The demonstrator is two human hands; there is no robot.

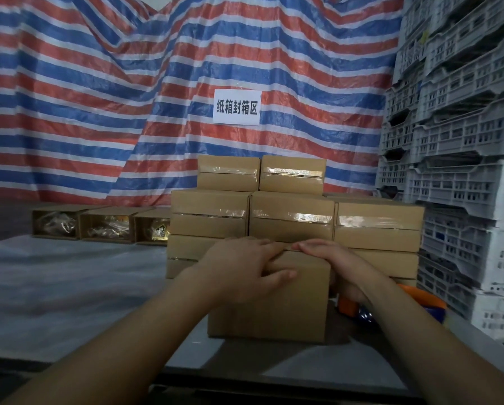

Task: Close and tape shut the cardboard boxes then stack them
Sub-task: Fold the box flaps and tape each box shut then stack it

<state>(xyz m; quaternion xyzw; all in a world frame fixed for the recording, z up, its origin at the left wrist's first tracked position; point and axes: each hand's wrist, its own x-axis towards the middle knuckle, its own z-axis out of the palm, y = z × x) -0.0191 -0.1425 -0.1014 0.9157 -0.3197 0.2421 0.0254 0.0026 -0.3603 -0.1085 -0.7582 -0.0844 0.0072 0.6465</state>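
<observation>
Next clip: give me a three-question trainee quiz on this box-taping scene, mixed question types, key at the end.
1. True or false: both hands rest on the near box.
2. Where do the open boxes stand? A) left of the stack B) on top of the stack
3. What colour is the tape dispenser at the right hand's side?

Key: 1 true; 2 A; 3 orange, with a blue part.
</observation>
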